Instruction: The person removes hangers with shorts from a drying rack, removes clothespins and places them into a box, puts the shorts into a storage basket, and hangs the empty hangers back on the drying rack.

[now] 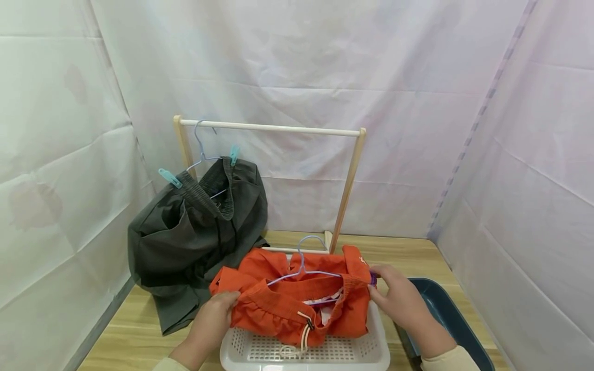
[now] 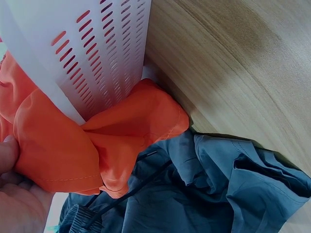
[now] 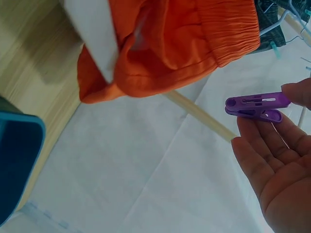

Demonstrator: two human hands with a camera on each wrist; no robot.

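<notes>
Orange shorts [image 1: 278,309] with an elastic waistband and a pale drawstring lie bunched over a white perforated basket [image 1: 381,345]. A light-blue wire hanger [image 1: 302,257] sits in their waistband, its hook pointing up. My left hand [image 1: 211,317] pinches the left side of the orange fabric, thumb on top in the left wrist view. In the right wrist view, my right hand [image 3: 286,165] holds a purple clothespin [image 3: 255,104] between thumb and fingers. The clothespin is just off the waistband's right end there, its far end toward the shorts.
Behind stands a wooden garment rack [image 1: 269,127]. Dark grey shorts [image 1: 199,232] hang at its left on another blue hanger [image 1: 200,147], with a teal clothespin [image 1: 169,178] at each waistband end. A dark blue tray [image 1: 441,296] lies at right. White cloth walls [image 1: 297,62] enclose the table.
</notes>
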